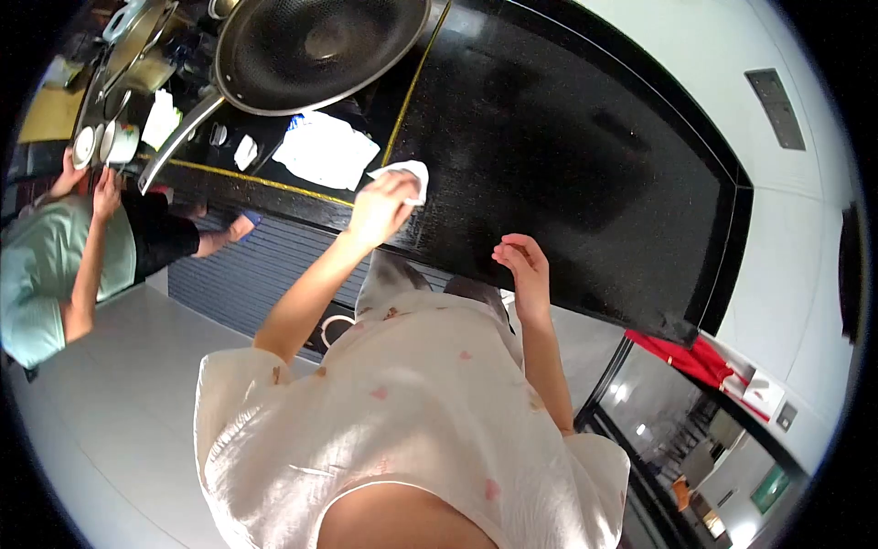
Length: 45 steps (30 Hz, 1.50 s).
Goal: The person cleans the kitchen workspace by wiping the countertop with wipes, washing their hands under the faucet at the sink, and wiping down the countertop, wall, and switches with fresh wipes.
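Observation:
My left hand (pixel 380 210) is closed on a white cloth or tissue (pixel 416 174) and presses it on the black countertop (pixel 585 156) near its front edge. Beside it, to the left, lies a crumpled white sheet or packet (pixel 325 151), not touched by my fingers. Over the front part of the counter, my right hand (pixel 524 263) is half curled, fingers a little apart, with nothing seen in it. A large dark pan (pixel 320 46) with a metal handle stands beyond the white packet.
At the far left a person in a light green top (pixel 55 256) holds a white bowl (pixel 84 146) near a cup (pixel 119 142). A yellow strip (pixel 412 91) crosses the counter. Small white items lie beside the pan handle. A red cloth (pixel 681 357) hangs at the right.

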Available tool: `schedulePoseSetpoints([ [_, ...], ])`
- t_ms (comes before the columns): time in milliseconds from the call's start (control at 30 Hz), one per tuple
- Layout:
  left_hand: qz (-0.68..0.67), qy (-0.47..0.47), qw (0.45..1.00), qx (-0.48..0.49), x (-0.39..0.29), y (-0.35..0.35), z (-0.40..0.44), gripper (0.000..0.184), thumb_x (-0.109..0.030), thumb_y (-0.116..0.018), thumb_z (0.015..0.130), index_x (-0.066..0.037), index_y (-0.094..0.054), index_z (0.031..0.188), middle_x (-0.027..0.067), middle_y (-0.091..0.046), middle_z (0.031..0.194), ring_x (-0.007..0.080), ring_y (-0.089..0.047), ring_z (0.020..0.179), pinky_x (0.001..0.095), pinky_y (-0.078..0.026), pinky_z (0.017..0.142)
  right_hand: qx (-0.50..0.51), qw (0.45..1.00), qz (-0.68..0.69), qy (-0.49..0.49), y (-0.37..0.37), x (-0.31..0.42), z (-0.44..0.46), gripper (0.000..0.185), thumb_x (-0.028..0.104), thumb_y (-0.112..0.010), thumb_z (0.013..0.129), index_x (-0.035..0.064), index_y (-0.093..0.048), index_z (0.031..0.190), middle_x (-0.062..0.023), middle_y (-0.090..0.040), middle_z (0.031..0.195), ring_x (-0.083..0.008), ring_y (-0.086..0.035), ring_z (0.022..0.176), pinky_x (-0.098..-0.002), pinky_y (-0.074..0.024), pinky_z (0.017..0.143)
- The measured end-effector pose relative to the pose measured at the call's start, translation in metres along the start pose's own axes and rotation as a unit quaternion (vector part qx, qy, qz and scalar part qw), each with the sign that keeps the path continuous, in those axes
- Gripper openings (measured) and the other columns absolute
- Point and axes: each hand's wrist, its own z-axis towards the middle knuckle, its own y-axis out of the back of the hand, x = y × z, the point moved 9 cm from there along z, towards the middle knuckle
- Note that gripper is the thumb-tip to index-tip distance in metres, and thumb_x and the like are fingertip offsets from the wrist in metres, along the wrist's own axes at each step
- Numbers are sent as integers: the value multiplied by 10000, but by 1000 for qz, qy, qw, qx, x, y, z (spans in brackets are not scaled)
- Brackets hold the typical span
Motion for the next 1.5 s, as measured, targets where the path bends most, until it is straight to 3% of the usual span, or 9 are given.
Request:
schedulePoseSetpoints([
  [100, 51, -7, 993, 107, -8, -50, -17, 243, -62, -614, 591, -100, -518, 811, 40, -494, 988, 238, -475, 963, 352, -407, 835, 22, 1000, -17, 9, 42, 6, 2, 146, 59, -504, 790, -6, -535, 916, -56, -560, 802, -116, -549, 762, -233, -451, 734],
  [267, 195, 24, 963, 185, -1, -67, -6, 575, -327, -485, 760, -149, -313, 1278, 115, -248, 1341, 289, -225, 1241, 404, -183, 1019, -8, 1000, -16, 5, 121, 6, 7, 184, 106, -503, 772, -7, -541, 912, -71, -571, 790, -149, -559, 754, -251, -449, 723],
  [500, 259, 140, 932, 211, 25, -62, -61, 493, -295, -214, 876, -112, -169, 1331, 113, -137, 1386, 251, -97, 1288, 353, -72, 1048, -16, 999, 14, -28, 163, 7, -1, 151, 73, -488, 787, -6, -541, 905, -65, -564, 804, -139, -553, 753, -257, -455, 713],
  [667, 299, 114, 918, 235, 24, -57, -72, 503, -278, -215, 862, -61, -184, 1315, 156, -126, 1379, 275, -89, 1286, 375, -44, 1046, -23, 998, 45, -32, 158, -1, 4, 139, 64, -491, 790, -3, -541, 900, -62, -559, 790, -140, -553, 752, -263, -458, 718],
  [1067, 233, 122, 938, 225, -40, -129, -61, 545, -287, -278, 830, -113, -157, 1332, 152, -88, 1388, 298, -61, 1288, 410, -30, 1044, -40, 997, 68, -21, 158, -5, -8, 148, 47, -468, 805, -6, -524, 932, -81, -581, 799, -155, -574, 758, -269, -464, 731],
  [1167, 127, 57, 980, 145, -102, -152, -37, 532, -152, -460, 746, -71, -326, 1254, 202, -261, 1308, 349, -225, 1227, 455, -188, 1003, -61, 995, 75, -25, 178, -8, -15, 142, 60, -471, 813, 2, -525, 931, -78, -579, 783, -155, -570, 755, -271, -463, 730],
  [1267, -41, 36, 988, 145, -154, -215, -26, 466, -129, -502, 689, -79, -468, 1151, 138, -387, 1240, 273, -322, 1182, 423, -218, 999, -84, 994, 72, -14, 204, -5, -22, 144, 67, -467, 818, 8, -519, 938, -76, -577, 785, -154, -567, 754, -275, -462, 729],
  [1400, -29, -87, 991, 98, -210, -229, -22, 481, -115, -478, 682, -65, -457, 1160, 113, -397, 1235, 255, -319, 1187, 410, -202, 1007, -110, 992, 66, -5, 242, -1, -31, 160, 92, -462, 825, 18, -509, 959, -70, -573, 822, -149, -555, 789, -284, -448, 754],
  [1500, 90, 28, 989, 117, -148, -188, -4, 488, -134, -470, 656, -68, -455, 1139, 119, -426, 1191, 257, -361, 1148, 403, -227, 988, -96, 993, 71, 9, 262, 1, -32, 180, 124, -466, 832, 20, -507, 973, -69, -572, 823, -150, -550, 797, -292, -437, 775],
])
